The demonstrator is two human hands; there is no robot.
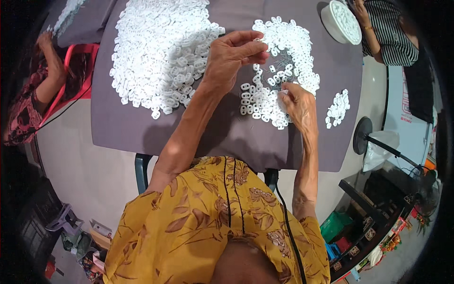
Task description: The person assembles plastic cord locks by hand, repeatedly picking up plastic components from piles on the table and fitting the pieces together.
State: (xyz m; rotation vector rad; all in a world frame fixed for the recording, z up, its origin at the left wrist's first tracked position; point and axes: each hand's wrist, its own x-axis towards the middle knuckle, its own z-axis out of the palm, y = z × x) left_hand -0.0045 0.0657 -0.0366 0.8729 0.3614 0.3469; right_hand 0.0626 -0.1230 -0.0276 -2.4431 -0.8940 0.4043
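Observation:
My left hand (231, 59) is raised over the table, its thumb and fingers pinched together beside the far edge of the ring of small white plastic pieces. Whatever lies between those fingertips is too small to make out. Lower and to the right, my right hand (300, 109) has thumb and forefinger closed at the near side of that ring, and what they grip is hidden. The white two-holed plastic pieces (305, 61) surround a patch of thin grey metal pins (283, 61). A much larger heap of the same pieces (156, 57) spreads out at the left.
A small group of white pieces (337, 109) lies near the right edge of the grey-covered table (203, 137). At the far right stands a white tub (338, 23) of pieces, beside a person in stripes (392, 33). Another person's arm (52, 71) and a red chair (66, 80) are at left.

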